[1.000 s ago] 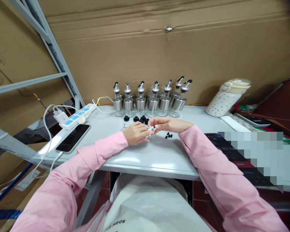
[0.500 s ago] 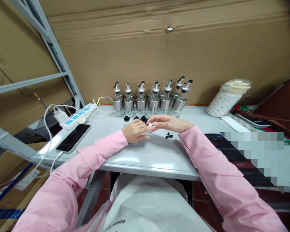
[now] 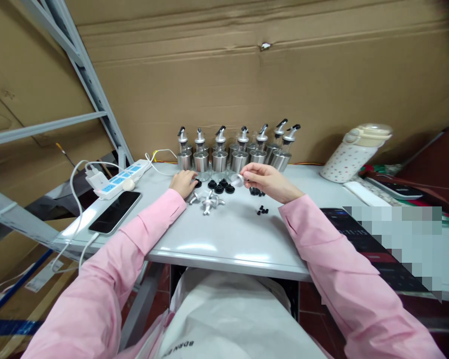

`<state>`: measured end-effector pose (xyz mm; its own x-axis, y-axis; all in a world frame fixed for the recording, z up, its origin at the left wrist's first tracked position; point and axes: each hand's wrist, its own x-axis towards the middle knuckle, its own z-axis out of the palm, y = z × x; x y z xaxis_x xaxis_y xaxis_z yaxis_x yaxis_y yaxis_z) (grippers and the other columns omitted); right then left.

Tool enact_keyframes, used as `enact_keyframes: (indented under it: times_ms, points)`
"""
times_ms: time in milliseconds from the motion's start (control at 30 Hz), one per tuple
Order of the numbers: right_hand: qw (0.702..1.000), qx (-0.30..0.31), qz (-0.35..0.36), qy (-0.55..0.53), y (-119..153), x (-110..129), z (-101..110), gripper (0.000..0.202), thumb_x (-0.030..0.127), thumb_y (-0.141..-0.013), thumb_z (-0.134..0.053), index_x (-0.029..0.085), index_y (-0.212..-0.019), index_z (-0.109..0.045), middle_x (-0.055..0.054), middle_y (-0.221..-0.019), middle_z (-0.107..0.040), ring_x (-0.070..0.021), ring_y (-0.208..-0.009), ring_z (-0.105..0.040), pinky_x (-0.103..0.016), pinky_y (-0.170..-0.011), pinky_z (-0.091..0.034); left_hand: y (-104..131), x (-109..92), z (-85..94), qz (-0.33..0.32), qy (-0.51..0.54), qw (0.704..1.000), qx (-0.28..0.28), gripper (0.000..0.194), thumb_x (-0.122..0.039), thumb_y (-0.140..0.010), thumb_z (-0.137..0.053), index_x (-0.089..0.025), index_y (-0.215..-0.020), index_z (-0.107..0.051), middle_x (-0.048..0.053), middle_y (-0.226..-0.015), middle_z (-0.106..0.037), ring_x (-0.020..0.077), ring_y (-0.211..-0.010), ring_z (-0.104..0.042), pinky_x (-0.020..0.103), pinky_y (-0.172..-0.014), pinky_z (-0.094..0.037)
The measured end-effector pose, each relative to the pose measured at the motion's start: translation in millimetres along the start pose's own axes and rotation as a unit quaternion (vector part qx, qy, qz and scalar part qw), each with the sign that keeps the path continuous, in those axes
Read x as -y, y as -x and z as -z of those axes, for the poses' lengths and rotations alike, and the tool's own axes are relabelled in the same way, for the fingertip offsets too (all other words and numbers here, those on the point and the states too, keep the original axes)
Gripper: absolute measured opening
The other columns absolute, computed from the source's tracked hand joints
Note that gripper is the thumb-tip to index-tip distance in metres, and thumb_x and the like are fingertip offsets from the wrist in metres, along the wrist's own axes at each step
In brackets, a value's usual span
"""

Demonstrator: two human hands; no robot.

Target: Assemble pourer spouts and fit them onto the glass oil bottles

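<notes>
Between the fingertips of my right hand (image 3: 264, 180) is a small white piece (image 3: 237, 180), held above the table in front of the bottles. My left hand (image 3: 184, 183) rests at the left black stopper (image 3: 198, 183), its fingertips bent over or beside it; whether it grips the stopper is unclear. Several black stoppers (image 3: 219, 188) lie between the hands. Nearer to me is a cluster of silver spout parts (image 3: 208, 203). Small black caps (image 3: 262, 210) lie below my right hand, with more dark pieces just under it.
Steel-banded glass bottles (image 3: 219, 162) with spouts stand along the cardboard wall. At left are a power strip (image 3: 125, 178) with white cables and a phone (image 3: 115, 213). A dotted tumbler (image 3: 344, 157) and a dark tablet (image 3: 366, 249) are at right.
My hands have moved apart. My left hand went left and back to a black stopper; my right hand lifted slightly away with the white piece. The silver parts are now uncovered.
</notes>
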<state>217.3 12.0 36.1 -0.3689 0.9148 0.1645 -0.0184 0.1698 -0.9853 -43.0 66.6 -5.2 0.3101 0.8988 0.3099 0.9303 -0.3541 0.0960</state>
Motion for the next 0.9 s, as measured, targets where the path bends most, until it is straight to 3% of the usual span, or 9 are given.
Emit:
enact_keyframes:
  times_ms: [200, 400, 900]
  points:
    - [1.000, -0.024, 0.009, -0.003, -0.4, 0.4, -1.0, 0.033, 0.042, -0.063, -0.072, 0.017, -0.078, -0.057, 0.001, -0.070, -0.056, -0.0095, -0.062, -0.052, -0.029, -0.066, -0.043, 0.5, -2.8, 1.8, 0.003, -0.005, 1.000, -0.017, 0.014, -0.022, -0.083, -0.049, -0.019, -0.093, -0.059, 0.005, -0.101, -0.063, 0.0231, -0.101, -0.052, 0.035, -0.081, -0.039]
    - [1.000, -0.018, 0.006, 0.001, 0.3, 1.4, -1.6, 0.032, 0.042, -0.063, -0.072, 0.017, -0.077, -0.057, 0.001, -0.071, -0.056, -0.0098, -0.063, -0.052, -0.029, -0.067, -0.043, 0.3, -1.2, 0.9, 0.009, -0.006, 1.000, -0.022, 0.017, -0.020, -0.086, -0.044, -0.020, -0.096, -0.058, 0.006, -0.102, -0.063, 0.0233, -0.103, -0.051, 0.036, -0.081, -0.039]
    - [0.999, -0.023, 0.000, -0.022, 0.0, 2.2, -1.6, 0.031, 0.040, -0.062, -0.074, 0.017, -0.075, -0.058, 0.001, -0.071, -0.058, -0.0089, -0.062, -0.053, -0.029, -0.068, -0.044, -1.3, 0.3, -1.2, 0.007, 0.013, 1.000, 0.000, 0.017, -0.023, -0.078, -0.059, -0.017, -0.094, -0.057, 0.005, -0.100, -0.063, 0.0235, -0.099, -0.054, 0.034, -0.080, -0.041]
